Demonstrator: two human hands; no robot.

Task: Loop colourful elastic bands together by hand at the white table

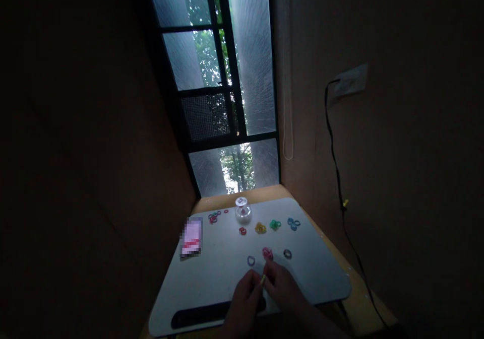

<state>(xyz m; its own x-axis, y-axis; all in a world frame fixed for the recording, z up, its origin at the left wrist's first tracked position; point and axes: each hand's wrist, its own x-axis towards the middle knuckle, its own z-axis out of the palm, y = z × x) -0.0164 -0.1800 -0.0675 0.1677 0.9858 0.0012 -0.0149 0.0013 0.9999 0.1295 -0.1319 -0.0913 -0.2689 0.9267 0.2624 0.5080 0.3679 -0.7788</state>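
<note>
Close together over the front of the white tabletop, my left hand [246,289] and my right hand [280,282] are both closed in a pinch. A small yellow-green band [263,279] shows between their fingertips, most of it hidden by the fingers. Just beyond my right hand lies a pile of pink hair ties [267,253]. A pale purple hair tie [251,261] is to its left, and a dark grey hair tie [288,254] to its right. Farther back sit small piles of red [242,231], yellow [260,227], green [275,224] and blue hair ties [293,223].
A clear lidded jar [242,211] stands at the back of the small table [212,283]. Mixed hair ties [214,217] lie at back left, above a blurred pink packet [192,237]. A black cable [333,147] hangs along the right wall. A window [253,57] is ahead.
</note>
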